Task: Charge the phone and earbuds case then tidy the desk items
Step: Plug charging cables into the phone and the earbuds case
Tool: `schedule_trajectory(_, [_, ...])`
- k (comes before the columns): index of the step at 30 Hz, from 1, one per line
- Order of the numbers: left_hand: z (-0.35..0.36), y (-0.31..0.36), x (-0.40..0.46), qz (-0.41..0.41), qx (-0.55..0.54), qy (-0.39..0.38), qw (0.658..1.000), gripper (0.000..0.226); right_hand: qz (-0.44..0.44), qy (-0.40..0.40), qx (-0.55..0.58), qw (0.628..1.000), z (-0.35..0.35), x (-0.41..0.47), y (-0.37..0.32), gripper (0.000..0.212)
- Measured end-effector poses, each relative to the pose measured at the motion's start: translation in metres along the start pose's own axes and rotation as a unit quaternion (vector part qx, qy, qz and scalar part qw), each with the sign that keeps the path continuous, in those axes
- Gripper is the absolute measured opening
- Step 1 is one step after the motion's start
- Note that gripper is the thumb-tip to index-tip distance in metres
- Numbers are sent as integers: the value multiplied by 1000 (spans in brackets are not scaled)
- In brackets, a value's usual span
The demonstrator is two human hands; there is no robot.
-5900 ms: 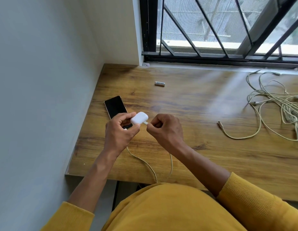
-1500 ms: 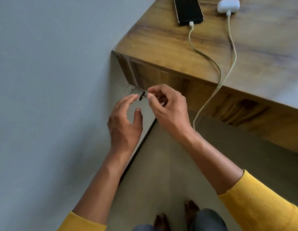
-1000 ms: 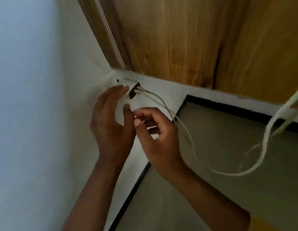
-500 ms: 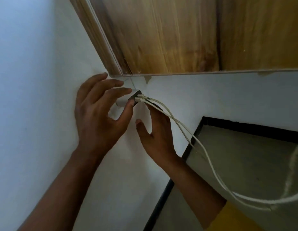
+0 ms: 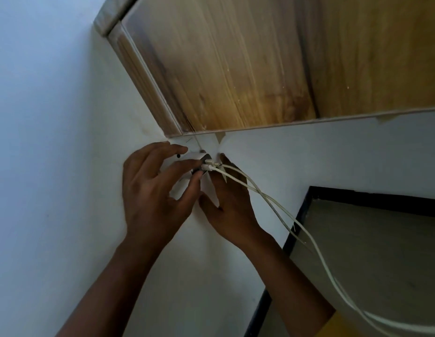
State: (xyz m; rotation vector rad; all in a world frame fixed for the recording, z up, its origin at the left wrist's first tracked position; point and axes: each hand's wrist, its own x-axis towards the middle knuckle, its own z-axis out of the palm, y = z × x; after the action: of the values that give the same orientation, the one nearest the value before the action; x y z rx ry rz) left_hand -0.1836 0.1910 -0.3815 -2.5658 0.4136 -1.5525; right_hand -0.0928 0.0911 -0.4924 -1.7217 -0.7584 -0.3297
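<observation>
I am looking up under the wooden desk (image 5: 260,69) at the wall corner. A white charger adapter (image 5: 193,157) with a dark face sits on the wall just below the desk. Two white cables (image 5: 272,198) are plugged into it and run down to the lower right. My left hand (image 5: 150,198) grips the adapter between thumb and fingertips. My right hand (image 5: 231,210) lies flat against the wall behind the cables, fingers apart, holding nothing. The phone and the earbuds case are out of view.
White walls (image 5: 53,142) meet in the corner at left. A black skirting strip (image 5: 294,227) borders the grey floor (image 5: 382,251) at the lower right. A yellow sleeve (image 5: 338,324) shows at the bottom.
The view has tilted up and closer under the desk. My left fingers have closed further around the adapter. My right hand stays flat behind the cables.
</observation>
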Motion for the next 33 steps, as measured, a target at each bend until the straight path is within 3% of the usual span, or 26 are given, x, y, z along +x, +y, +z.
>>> schedule_trajectory(10, [-1,0,-1,-1,19,-11,1000,19,6,20,-59,998,15,0,1,71])
schedule_trajectory(17, [-4,3,2,0,73,-16,997,21,9,-31,-91,995,6,2,-5,89])
schedule_trajectory(24, [-5,0,2,5,65,-28,997,20,13,-56,-109,992,-4,3,-9,90])
schedule_trajectory(33, [-14,-2,2,5,-24,-27,999,38,41,81,-18,996,8,-27,-8,91])
